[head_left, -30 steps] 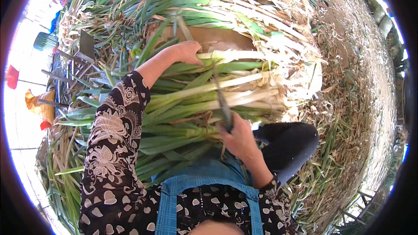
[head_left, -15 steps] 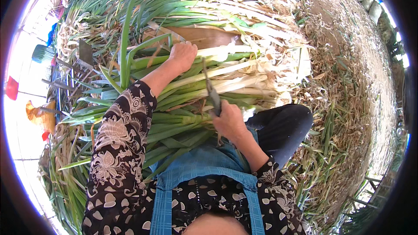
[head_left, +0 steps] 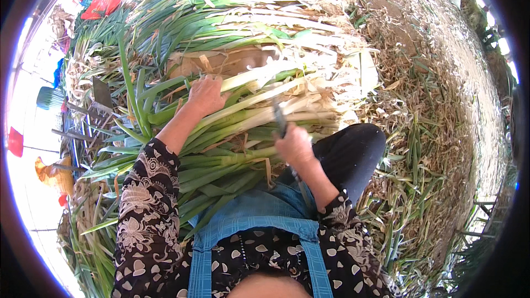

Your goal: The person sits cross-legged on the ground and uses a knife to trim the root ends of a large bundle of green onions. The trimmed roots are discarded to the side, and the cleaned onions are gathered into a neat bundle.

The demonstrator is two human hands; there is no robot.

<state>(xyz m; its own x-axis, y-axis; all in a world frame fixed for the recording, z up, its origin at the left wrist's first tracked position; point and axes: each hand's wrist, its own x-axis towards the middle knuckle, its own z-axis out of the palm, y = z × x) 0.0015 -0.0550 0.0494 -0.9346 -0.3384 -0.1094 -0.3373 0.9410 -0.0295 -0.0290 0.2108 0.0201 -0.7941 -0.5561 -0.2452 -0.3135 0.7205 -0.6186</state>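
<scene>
My left hand is closed around a thick green onion, near where its white stalk turns green. The leaves bend away to the left of that hand, and the pale root end points right. In my right hand is a knife with a dark blade, blurred by motion. Its blade stands over the pile of green onions, to the right of my left hand. Whether the blade touches a stalk, I cannot tell. The pile lies across my lap, leaves to the left.
Beyond my hands lies a large stack of green onions. Dry peelings and leaf scraps cover the ground at right. My bent knee is beside the root ends. A red bag and an orange bag are at left.
My left hand has drawn back toward me and to the left, still closed on the onion. The knife has shifted right, farther from that hand. The whole view has slid slightly.
</scene>
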